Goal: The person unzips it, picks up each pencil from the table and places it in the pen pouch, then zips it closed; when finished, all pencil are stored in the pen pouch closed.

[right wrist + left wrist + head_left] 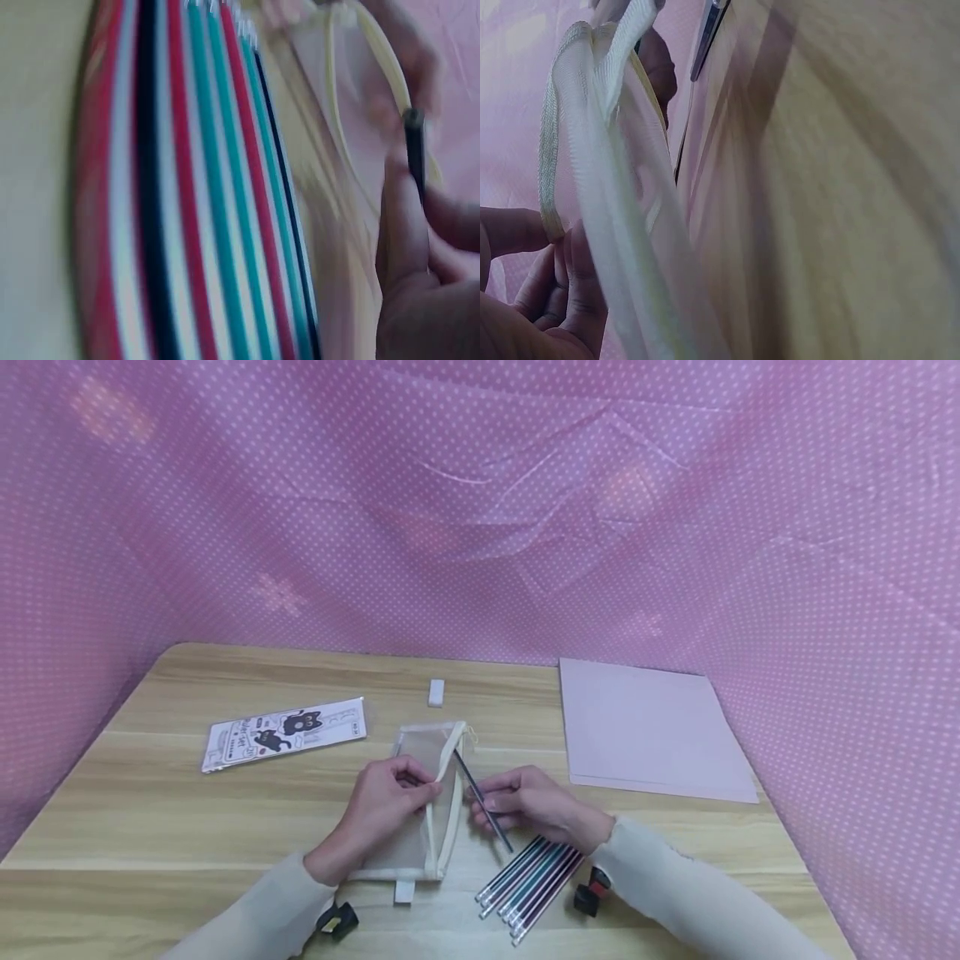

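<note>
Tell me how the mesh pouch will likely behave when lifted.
The mesh pouch is probably floppy: its thin, see-through sides curve in the left wrist view. It looks light for its size, being mostly sheer fabric. Its cream edging may bend easily, curving near the left hand.

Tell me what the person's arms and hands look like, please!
Both arms wear pale, off-white long sleeves: a left sleeve and a right sleeve. The left hand and right hand have no gloves. Each wrist has a small black block: the left block shows a yellowish patch, the right block a red one.
</note>
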A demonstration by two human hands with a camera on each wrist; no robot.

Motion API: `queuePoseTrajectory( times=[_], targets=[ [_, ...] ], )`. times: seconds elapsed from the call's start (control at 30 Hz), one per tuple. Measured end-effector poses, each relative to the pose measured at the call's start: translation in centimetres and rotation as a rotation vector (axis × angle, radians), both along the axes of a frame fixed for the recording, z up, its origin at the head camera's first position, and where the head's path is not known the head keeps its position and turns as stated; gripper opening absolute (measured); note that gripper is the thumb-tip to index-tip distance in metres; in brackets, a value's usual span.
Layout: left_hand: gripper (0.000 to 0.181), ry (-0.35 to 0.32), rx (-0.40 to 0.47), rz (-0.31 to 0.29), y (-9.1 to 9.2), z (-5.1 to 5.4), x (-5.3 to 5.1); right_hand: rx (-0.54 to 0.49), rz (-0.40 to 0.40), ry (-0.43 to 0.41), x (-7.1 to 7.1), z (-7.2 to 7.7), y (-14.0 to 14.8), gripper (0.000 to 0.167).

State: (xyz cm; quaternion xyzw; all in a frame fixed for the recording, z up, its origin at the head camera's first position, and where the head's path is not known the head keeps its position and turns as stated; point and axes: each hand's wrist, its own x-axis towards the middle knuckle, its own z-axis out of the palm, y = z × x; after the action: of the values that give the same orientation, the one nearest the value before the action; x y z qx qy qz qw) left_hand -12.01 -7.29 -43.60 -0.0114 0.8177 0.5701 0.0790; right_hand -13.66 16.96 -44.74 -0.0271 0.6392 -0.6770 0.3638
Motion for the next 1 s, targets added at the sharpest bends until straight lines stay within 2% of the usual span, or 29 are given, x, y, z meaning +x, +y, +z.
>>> queuePoseTrajectory(
  times=[0.17, 0.3, 0.43, 0.53, 0.7, 0.87, 1.0],
  targets=[
    [0.011, 0.012, -0.014, 0.005, 0.1, -0.1, 0.1, 0.013, -0.163, 0.022, 0.9, -0.1, -3.4, 0.037],
    [0.011, 0.027, -0.034, 0.007, 0.0, -0.1, 0.2, 0.015, -0.221, 0.046, 1.6, 0.2, -5.6, 0.036],
    [0.012, 0.021, -0.002, 0.014, 0.0, 0.0, 0.1, 0.040, -0.267, 0.067, 2.0, 0.6, -7.2, 0.036],
    [0.012, 0.025, 0.009, 0.023, -0.1, 0.1, 0.1, 0.083, -0.266, 0.084, 2.1, 0.4, -8.0, 0.036],
    [0.008, 0.020, -0.035, 0.038, -0.1, 0.1, 0.2, 0.173, -0.235, 0.122, 2.7, -0.4, -9.0, 0.034],
    [0.008, 0.026, -0.043, 0.036, 0.0, 0.3, 0.2, 0.179, -0.218, 0.147, 2.5, -0.7, -9.6, 0.029],
    [0.009, 0.031, -0.051, 0.041, 0.0, 0.4, 0.1, 0.168, -0.159, 0.169, 2.0, -0.5, -9.2, 0.031]
  ],
)
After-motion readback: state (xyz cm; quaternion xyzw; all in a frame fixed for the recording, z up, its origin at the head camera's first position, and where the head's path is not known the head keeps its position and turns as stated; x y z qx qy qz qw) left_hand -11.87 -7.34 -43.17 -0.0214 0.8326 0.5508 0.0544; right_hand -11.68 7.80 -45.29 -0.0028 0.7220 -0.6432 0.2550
